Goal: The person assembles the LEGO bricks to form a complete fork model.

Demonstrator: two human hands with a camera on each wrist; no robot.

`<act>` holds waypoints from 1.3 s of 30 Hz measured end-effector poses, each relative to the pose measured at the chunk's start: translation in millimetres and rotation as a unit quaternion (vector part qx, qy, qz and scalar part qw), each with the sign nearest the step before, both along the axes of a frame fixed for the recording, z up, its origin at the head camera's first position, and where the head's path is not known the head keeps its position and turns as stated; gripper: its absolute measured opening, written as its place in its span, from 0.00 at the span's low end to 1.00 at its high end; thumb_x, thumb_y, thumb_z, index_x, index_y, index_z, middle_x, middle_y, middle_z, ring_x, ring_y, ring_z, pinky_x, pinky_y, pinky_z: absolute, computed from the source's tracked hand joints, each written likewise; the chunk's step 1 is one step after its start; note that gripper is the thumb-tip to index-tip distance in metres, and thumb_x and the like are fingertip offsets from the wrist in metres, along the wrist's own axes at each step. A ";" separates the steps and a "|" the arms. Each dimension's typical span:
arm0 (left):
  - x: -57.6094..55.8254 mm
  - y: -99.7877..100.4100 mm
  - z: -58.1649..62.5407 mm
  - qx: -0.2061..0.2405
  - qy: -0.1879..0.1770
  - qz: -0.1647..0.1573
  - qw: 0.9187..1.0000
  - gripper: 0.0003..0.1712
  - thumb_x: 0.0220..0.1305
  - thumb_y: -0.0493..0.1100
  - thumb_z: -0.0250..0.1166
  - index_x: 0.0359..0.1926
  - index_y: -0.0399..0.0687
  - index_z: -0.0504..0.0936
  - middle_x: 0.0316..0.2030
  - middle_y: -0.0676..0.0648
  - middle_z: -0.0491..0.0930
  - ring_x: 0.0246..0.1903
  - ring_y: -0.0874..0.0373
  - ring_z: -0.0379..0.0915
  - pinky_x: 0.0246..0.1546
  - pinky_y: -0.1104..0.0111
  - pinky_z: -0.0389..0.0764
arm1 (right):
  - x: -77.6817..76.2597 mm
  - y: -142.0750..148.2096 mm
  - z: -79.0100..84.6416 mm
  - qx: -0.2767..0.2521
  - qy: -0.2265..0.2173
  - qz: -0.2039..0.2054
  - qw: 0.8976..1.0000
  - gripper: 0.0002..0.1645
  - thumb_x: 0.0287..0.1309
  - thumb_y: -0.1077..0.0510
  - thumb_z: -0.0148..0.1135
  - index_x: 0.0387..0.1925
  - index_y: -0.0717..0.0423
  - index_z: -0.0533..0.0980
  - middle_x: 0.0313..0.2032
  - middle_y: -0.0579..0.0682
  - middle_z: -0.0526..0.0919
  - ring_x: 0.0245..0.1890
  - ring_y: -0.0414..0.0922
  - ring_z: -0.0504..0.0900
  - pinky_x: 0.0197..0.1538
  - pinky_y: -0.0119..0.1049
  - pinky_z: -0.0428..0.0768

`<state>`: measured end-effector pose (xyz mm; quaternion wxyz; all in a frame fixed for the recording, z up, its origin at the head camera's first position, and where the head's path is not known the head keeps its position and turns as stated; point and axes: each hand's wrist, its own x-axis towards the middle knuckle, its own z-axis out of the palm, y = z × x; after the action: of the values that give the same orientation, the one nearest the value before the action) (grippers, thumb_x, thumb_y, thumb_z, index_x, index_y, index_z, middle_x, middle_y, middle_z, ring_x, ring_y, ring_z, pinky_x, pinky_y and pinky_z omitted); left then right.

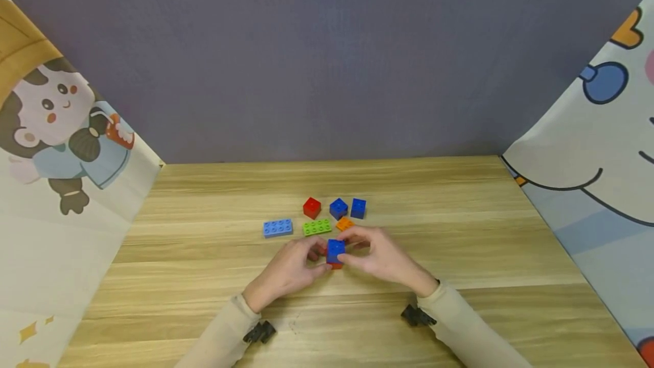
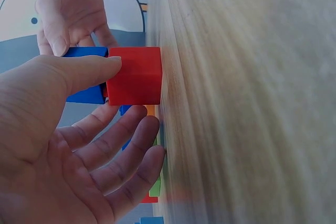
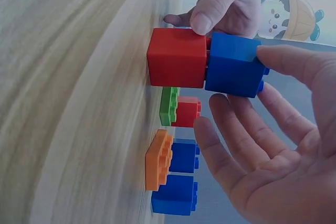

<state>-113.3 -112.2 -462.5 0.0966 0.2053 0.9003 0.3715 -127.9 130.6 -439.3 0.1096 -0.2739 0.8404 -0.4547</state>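
Note:
A red toy building block stands on the wooden table, with a blue block on top of it. A narrow gap with the red studs showing separates the two in the right wrist view. My left hand grips the red block from the left, thumb on its near face and forefinger on the far side. From the right, my right hand pinches the blue block, thumb near its top edge and fingers behind. The right hand's other fingers are spread loosely.
Behind the hands lie a light blue brick, a green brick and an orange brick. Farther back stand another red block and two blue blocks, one left and one right. A grey wall rises behind.

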 end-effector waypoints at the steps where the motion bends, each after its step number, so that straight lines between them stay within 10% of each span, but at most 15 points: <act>1: 0.0 0.0 0.2 -0.001 0.000 0.000 1.000 0.18 0.69 0.48 0.74 0.56 0.49 0.85 0.49 0.50 0.89 0.46 0.58 0.85 0.50 0.64 0.87 | 0.1 -0.2 -0.3 -0.001 0.001 0.001 1.000 0.19 0.66 0.54 0.74 0.57 0.53 0.84 0.51 0.48 0.90 0.51 0.49 0.90 0.57 0.52 0.88; 39: 0.3 -0.5 -1.0 -0.004 0.020 -0.002 1.000 0.16 0.68 0.46 0.75 0.53 0.47 0.87 0.46 0.49 0.90 0.44 0.59 0.86 0.49 0.62 0.89 | 4.1 -4.1 -3.2 0.025 0.084 -0.001 0.996 0.18 0.65 0.56 0.74 0.56 0.50 0.86 0.51 0.45 0.91 0.49 0.44 0.90 0.56 0.45 0.89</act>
<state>-113.0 -112.7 -463.5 0.0801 0.2140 0.9030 0.3639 -123.8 126.5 -442.4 0.0448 -0.3075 0.8582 -0.4085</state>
